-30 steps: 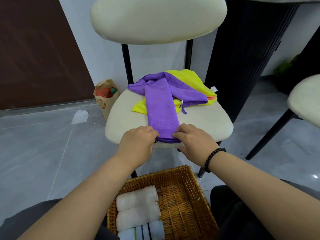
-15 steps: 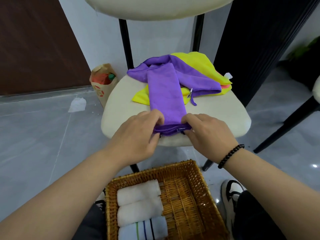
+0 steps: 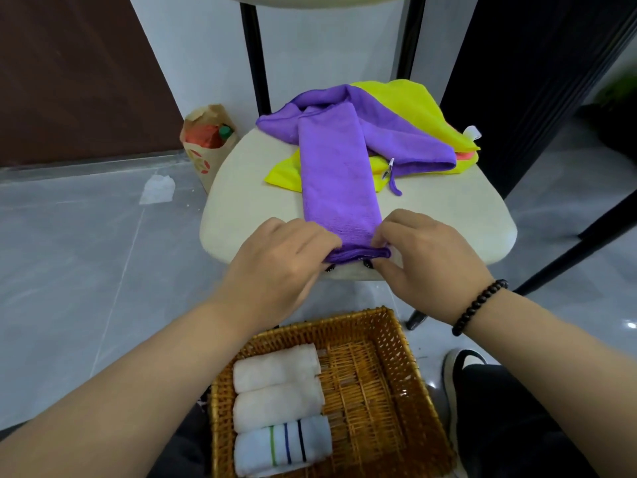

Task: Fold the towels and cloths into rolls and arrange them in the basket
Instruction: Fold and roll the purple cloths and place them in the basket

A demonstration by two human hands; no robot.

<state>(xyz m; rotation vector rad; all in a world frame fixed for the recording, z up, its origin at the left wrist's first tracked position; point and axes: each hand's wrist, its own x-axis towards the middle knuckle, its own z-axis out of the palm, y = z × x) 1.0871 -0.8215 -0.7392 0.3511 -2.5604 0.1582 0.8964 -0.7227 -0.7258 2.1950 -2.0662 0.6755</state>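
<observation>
Grey tiled floor (image 3: 69, 257), brown door panel (image 3: 69, 70) at 10 o'clock, white wall behind. Paper bag (image 3: 206, 143) on the floor against the wall, just left of a cream padded chair seat (image 3: 448, 215) on black legs. Dark fluted panel (image 3: 517, 63) at 1 o'clock.

Folded purple towel (image 3: 336, 174) lies on the seat as a long strip, long axis running 12 to 6 o'clock, near end at the seat's front edge with a small roll started there. Its far end overlaps a second purple cloth (image 3: 406, 143) and a yellow cloth (image 3: 413, 105) heaped at the seat's back.

Left hand (image 3: 279, 263) pinches the strip's near left corner, fingers curled over the rolled edge. Right hand (image 3: 424, 257), beaded bracelet (image 3: 479, 305) on its wrist, pinches the near right corner the same way.

Wicker basket (image 3: 389, 391) at 6 o'clock on the floor; two white towel rolls (image 3: 275, 384) and a striped towel roll (image 3: 282, 446) lie side by side along its left half. Shoe (image 3: 458, 367) right of the basket.
</observation>
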